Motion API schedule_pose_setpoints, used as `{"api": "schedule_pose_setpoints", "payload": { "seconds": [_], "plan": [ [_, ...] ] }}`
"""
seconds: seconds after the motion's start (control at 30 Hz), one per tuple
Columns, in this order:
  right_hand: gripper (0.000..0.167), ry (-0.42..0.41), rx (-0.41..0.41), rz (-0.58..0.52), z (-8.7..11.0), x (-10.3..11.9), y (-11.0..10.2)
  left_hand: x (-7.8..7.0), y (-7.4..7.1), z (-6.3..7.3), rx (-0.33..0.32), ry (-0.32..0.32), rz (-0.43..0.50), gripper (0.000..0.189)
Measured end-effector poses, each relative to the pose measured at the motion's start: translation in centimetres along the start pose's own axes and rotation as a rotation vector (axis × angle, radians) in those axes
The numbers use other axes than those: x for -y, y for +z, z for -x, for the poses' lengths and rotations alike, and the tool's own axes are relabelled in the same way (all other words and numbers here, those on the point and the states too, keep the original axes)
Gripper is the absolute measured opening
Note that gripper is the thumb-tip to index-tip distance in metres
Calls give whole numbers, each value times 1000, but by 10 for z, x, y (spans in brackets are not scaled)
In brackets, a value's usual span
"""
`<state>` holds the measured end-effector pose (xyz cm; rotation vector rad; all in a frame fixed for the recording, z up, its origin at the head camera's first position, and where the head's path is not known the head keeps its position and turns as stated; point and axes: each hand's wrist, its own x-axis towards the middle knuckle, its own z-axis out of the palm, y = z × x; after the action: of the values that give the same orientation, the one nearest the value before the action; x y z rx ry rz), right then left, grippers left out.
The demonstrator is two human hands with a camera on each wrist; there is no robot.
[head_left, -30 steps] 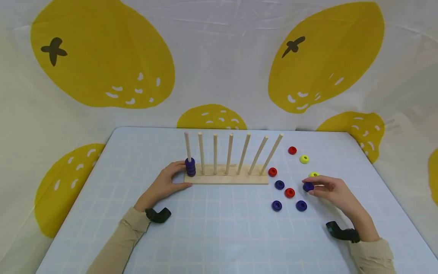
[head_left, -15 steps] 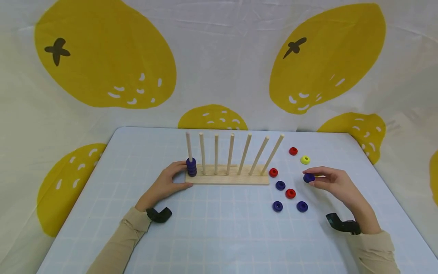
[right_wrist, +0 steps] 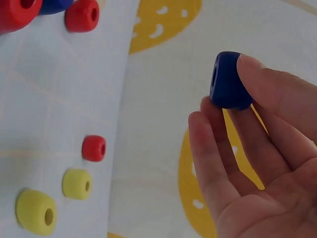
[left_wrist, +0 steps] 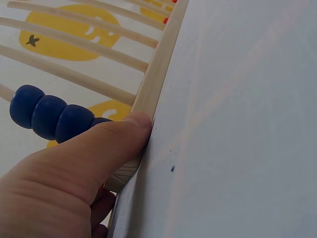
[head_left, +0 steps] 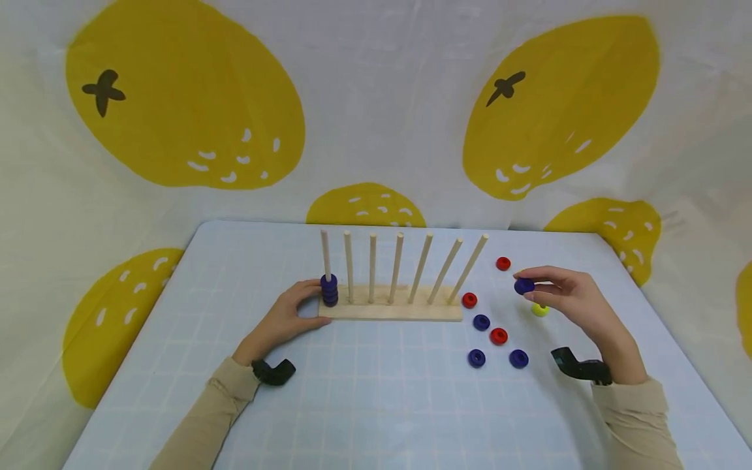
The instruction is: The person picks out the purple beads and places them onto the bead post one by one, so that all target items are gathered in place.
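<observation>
Between thumb and fingertips my right hand (head_left: 570, 297) pinches a blue bead (head_left: 524, 286), lifted off the table; the bead's hole (right_wrist: 214, 79) shows in the right wrist view. My left hand (head_left: 288, 313) grips the left end of a wooden peg stand (head_left: 393, 313), thumb (left_wrist: 133, 126) along the front edge of its base. Several blue beads (head_left: 329, 291) are stacked on the leftmost peg, beside that hand. Bare upright pegs (head_left: 373, 267) fill the rest of the stand. A yellow bead (head_left: 540, 310) lies below the right hand; another is mostly hidden behind it.
Right of the stand lie red beads (head_left: 469, 300), (head_left: 499, 336) and blue beads (head_left: 481, 322), (head_left: 476, 358), (head_left: 519, 358). Farther back is another red bead (head_left: 503, 263). A lemon-print cloth (head_left: 382, 117) hangs behind the table (head_left: 376, 405).
My right hand has raised the blue bead and moved it away from me, uncovering the nearer yellow bead and covering most of the farther one. The left hand stays on the stand.
</observation>
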<state>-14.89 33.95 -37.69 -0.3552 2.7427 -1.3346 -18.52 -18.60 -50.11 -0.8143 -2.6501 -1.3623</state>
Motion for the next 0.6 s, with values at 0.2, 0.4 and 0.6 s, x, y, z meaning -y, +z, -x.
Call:
{"api": "schedule_pose_setpoints", "payload": {
  "seconds": [0.2,0.4,0.6],
  "plan": [
    [34,18,-56,28,-9,19,-1,3,1,0,-6,22,-6,56],
    [35,51,-101,26,-18,40,-3,3,1,1,-11,31,-7,55],
    [36,42,-116,25,-24,56,-4,2,1,1,-12,37,-11,55]
  ]
}}
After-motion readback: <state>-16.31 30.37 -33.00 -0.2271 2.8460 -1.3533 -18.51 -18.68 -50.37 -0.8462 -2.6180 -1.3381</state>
